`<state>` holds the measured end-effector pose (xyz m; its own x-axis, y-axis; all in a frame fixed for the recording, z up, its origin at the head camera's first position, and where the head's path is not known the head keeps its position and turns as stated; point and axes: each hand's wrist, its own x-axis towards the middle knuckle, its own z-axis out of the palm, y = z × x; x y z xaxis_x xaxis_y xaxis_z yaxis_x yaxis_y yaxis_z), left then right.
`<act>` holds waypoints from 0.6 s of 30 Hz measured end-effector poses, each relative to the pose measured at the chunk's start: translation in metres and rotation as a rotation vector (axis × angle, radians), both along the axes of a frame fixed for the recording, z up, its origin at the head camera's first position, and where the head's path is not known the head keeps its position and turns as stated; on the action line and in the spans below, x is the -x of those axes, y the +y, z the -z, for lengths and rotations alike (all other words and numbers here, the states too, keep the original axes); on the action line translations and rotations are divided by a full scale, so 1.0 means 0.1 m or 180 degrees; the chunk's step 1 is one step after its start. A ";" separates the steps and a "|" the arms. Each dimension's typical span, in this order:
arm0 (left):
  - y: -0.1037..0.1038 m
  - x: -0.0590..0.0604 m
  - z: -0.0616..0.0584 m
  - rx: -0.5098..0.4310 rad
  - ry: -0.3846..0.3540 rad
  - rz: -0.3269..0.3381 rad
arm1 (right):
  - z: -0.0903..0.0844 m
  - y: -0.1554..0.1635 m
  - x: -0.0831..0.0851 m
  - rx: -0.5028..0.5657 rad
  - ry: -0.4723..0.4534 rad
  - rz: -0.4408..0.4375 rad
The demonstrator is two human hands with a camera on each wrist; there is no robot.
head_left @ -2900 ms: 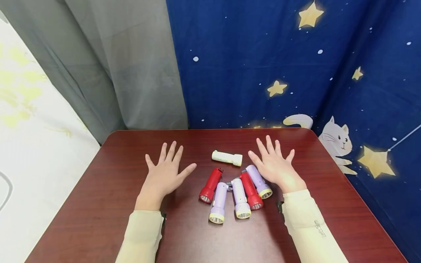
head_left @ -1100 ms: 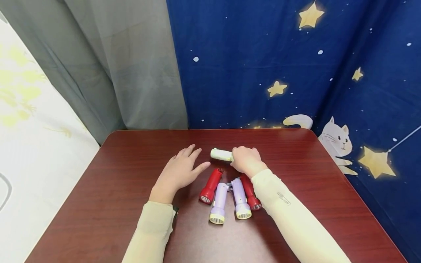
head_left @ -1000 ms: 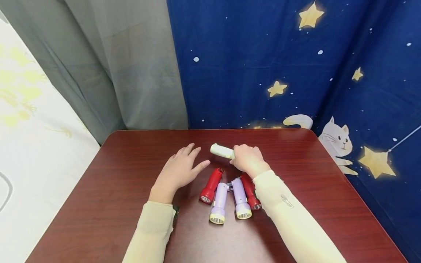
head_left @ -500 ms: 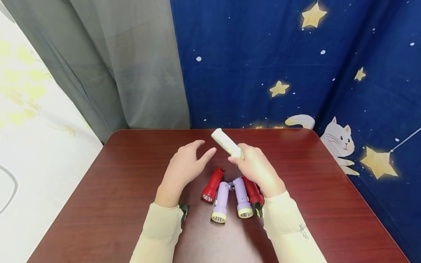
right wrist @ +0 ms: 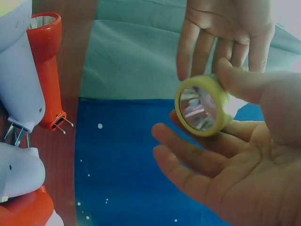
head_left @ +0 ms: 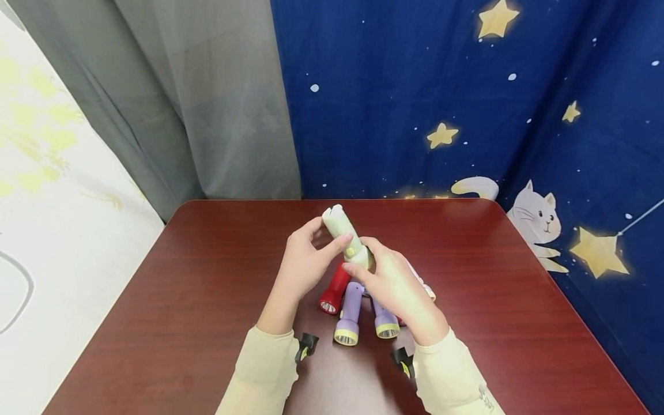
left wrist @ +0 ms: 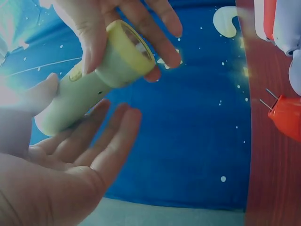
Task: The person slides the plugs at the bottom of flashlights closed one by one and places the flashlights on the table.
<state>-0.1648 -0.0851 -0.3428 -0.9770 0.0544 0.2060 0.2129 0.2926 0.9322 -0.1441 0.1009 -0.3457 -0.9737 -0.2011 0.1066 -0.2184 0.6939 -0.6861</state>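
A pale green flashlight (head_left: 337, 226) with a yellow button is held up over the table, tilted, its tail pointing away to the left. My right hand (head_left: 396, 282) grips it at the head end, the thumb beside the yellow-rimmed head (right wrist: 207, 127) in the right wrist view. My left hand (head_left: 301, 262) holds the body, thumb on top near the button and fingers behind. In the left wrist view, the flashlight's body (left wrist: 70, 101) lies between the left thumb and fingers.
Below the hands lie a red flashlight (head_left: 332, 294) and two purple ones, left (head_left: 350, 317) and right (head_left: 386, 324). More flashlights are partly hidden behind the right hand. Metal plug prongs (right wrist: 61, 126) stick out of a red one. Curtains hang behind the brown table (head_left: 207, 248).
My right hand went from spread open to gripping the pale green flashlight, lifted it and tilted it up. My left hand moved right and took hold of its body.
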 end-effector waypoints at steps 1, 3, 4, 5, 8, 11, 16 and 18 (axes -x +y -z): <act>0.00 0.00 0.00 -0.0033 0.0042 0.0018 | -0.01 0.00 0.00 -0.0013 0.0013 -0.0024; 0.00 -0.01 -0.01 -0.0078 0.0138 0.0062 | -0.04 0.00 -0.01 -0.0010 0.0044 -0.0088; 0.00 -0.01 -0.01 -0.0095 0.0183 0.0078 | -0.05 0.01 0.00 0.0015 0.0066 -0.0114; 0.00 -0.01 -0.01 -0.0096 0.0239 0.0089 | -0.07 0.02 0.00 0.0076 0.0084 -0.0135; 0.02 0.00 0.00 -0.0015 0.0443 0.0067 | -0.14 0.06 0.01 0.0323 0.0205 -0.0138; 0.04 0.01 0.02 0.0151 0.0602 0.0000 | -0.21 0.11 0.02 0.0646 0.0297 -0.0033; 0.08 0.03 0.07 0.0408 0.0738 -0.0055 | -0.27 0.14 0.06 0.1007 0.0167 0.0038; 0.10 0.05 0.09 0.0515 0.0765 -0.0099 | -0.25 0.11 0.09 0.1281 -0.0074 -0.0017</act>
